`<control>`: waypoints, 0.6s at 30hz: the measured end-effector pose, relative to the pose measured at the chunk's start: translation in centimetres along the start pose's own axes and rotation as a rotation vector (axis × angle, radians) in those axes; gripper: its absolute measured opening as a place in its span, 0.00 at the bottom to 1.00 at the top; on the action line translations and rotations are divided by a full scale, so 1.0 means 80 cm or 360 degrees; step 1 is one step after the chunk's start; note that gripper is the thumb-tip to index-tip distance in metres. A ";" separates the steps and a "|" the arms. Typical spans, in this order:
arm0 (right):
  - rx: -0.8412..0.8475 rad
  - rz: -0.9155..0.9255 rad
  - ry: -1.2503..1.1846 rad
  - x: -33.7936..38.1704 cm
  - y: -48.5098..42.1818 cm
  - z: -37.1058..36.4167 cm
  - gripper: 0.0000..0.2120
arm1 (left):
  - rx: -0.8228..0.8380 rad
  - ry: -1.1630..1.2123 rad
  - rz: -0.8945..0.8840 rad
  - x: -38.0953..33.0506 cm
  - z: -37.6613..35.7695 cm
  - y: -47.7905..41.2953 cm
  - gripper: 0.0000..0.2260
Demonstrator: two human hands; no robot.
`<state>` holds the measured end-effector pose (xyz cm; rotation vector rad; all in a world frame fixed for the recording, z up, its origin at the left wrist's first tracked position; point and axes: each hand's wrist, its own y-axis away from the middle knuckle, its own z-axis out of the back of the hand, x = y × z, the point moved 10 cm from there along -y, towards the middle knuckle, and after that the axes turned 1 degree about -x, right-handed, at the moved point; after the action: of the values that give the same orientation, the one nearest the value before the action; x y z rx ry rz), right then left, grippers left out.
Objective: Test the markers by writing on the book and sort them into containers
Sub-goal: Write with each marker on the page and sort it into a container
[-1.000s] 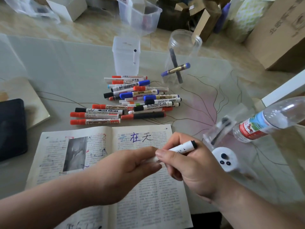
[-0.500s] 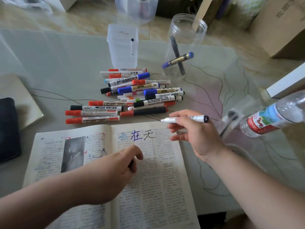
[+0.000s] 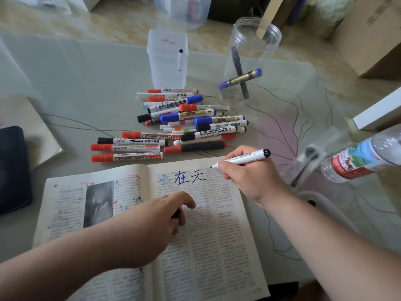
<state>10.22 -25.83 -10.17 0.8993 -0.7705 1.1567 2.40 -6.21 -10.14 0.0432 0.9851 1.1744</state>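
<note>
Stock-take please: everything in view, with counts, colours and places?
book: one, printed, open at near edge.
handwritten characters: three, pale blue, blue, black, top of right page.
loose markers: about twenty, red, blue, black caps, piled behind book.
square container: one, translucent, behind pile, single marker inside.
round jar: one, clear, right of it, two crossed markers inside.
water bottle: one, clear, red label, right edge.
dark case: one, black, left edge.
cardboard box: one, brown, far right.
held marker: one, white, tip at right page.
left hand: on book, grips small dark cap.
right hand: grips held marker.
</note>
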 end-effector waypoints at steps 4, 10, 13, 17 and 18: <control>0.0026 0.0004 0.0032 0.001 0.001 -0.001 0.07 | 0.0005 -0.0039 0.0020 0.000 0.000 -0.001 0.16; 0.0052 0.0013 0.0135 0.005 0.002 -0.003 0.07 | -0.0010 -0.0030 0.0078 0.001 0.003 0.000 0.16; -0.0037 -0.0030 0.0117 0.000 0.000 0.005 0.07 | 0.0000 -0.0024 0.0093 0.003 0.003 0.001 0.17; -0.0073 -0.0092 0.0017 -0.007 0.000 0.007 0.07 | -0.0006 -0.0042 0.0092 0.005 0.003 0.000 0.16; -0.0066 -0.0095 -0.0005 -0.007 0.001 0.006 0.08 | -0.0004 -0.0045 0.0089 0.005 0.003 0.000 0.16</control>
<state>10.00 -26.49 -10.47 0.8841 -0.7628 1.0837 2.60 -5.77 -10.25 0.0856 0.9623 1.2233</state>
